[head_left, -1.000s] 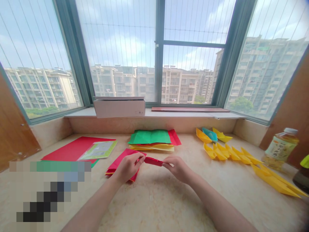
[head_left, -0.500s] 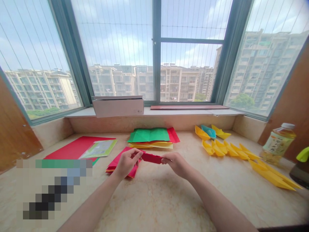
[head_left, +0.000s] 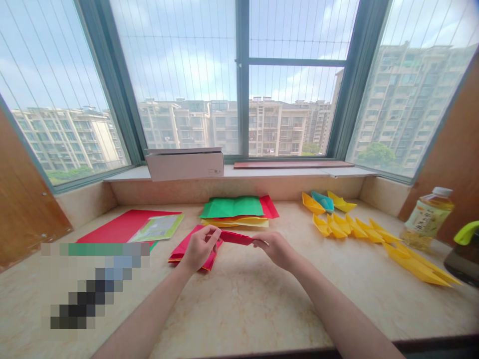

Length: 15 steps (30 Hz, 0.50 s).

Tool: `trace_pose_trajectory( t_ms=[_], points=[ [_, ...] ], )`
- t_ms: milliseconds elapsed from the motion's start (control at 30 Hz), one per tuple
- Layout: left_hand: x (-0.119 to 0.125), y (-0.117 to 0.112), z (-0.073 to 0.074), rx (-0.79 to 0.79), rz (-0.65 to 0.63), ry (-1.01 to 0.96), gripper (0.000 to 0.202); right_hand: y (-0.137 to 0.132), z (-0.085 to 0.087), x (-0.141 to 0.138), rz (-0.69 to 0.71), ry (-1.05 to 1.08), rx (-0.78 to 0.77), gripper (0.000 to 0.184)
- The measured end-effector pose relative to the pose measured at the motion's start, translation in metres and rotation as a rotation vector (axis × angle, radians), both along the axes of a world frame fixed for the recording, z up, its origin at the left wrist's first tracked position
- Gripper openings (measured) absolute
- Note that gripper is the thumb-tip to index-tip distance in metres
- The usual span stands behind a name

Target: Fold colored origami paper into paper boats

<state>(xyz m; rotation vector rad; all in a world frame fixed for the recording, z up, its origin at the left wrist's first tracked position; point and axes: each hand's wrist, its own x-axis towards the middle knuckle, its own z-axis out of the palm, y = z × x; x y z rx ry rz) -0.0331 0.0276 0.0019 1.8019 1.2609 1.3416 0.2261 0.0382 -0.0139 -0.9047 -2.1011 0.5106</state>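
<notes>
Between my hands, a narrow folded piece of red paper [head_left: 236, 238] is held above the counter. My left hand [head_left: 204, 247] pinches its left end, and my right hand [head_left: 275, 249] grips the right end between thumb and fingers. Just behind and left of my left hand lies a stack of folded red paper [head_left: 184, 249], partly covered by that hand. Farther back is a pile of creased sheets with a green sheet [head_left: 234, 206] on top and red and yellow ones showing beneath.
Several folded yellow paper boats [head_left: 340, 227] and a blue one [head_left: 322, 202] stand on the right, beside a drink bottle [head_left: 428, 217] and a dark container [head_left: 464, 254]. Flat red paper [head_left: 116, 227] and a clear packet [head_left: 160, 228] lie left. A white box [head_left: 186, 164] sits on the windowsill.
The red paper has tilted slightly and looks thinner from here, still held at both ends. The whole view has shifted a little.
</notes>
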Motion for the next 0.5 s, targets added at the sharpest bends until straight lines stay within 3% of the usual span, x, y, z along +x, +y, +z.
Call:
trace_pose_trajectory(
  t_ms=[267, 500],
  points=[
    [-0.007, -0.001, 0.005, 0.118, 0.036, -0.009, 0.028, -0.004, 0.002, -0.003, -0.02, 0.015, 0.068, 0.021],
    [0.004, -0.007, 0.01, 0.013, 0.02, -0.13, 0.034, -0.002, 0.006, 0.005, -0.097, -0.026, 0.168, 0.021]
  ],
)
